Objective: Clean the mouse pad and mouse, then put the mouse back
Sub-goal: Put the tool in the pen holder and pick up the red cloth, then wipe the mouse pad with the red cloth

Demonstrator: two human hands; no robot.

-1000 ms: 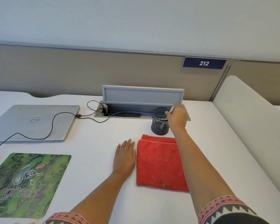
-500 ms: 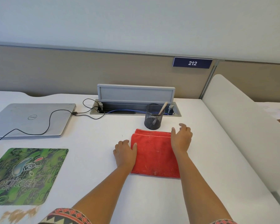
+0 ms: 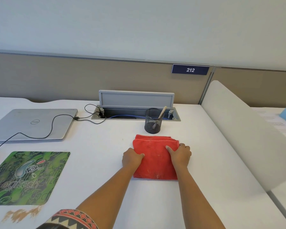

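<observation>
Where the desk (image 3: 205, 187) lies nearest, stain (image 3: 21, 214): a brownish smear is seen at the near left, just in front of the pad. Whether it is to be wiped cannot be told.
Sleeve (image 3: 73, 219): a patterned cuff is seen at the near edge, on the left arm.
Pad (image 3: 26, 177): it lies flat at the near left, well apart from both hands. The mouse is not on it, and no trace of wiping can be made out, so its cleaning is judged still to be done.
Left hand (image 3: 131, 158): the cloth's left edge is gripped, with the thumb on top and the fingers tucked under.
Right hand (image 3: 180, 154): the cloth's right edge is gripped, with the thumb laid on top and the fingers curled at the edge.
Cloth (image 3: 155, 162): red and folded, it lies flat at mid-desk between the hands and is not yet lifted. The task is judged to be at its very start, with the wiper only now being taken up.
Mouse: none is seen for certain. A dark shape at the left edge, where the cable (image 3: 51, 128) ends, is cut off and cannot be identified. Wiping the mouse and putting it back are judged still to be done.
Holder (image 3: 153, 123): a mesh cup stands just beyond the cloth, with a pale-handled tool leaning in it.
Laptop (image 3: 31, 124): closed, it lies at the far left beyond the pad, with the cable plugged into its right side.
</observation>
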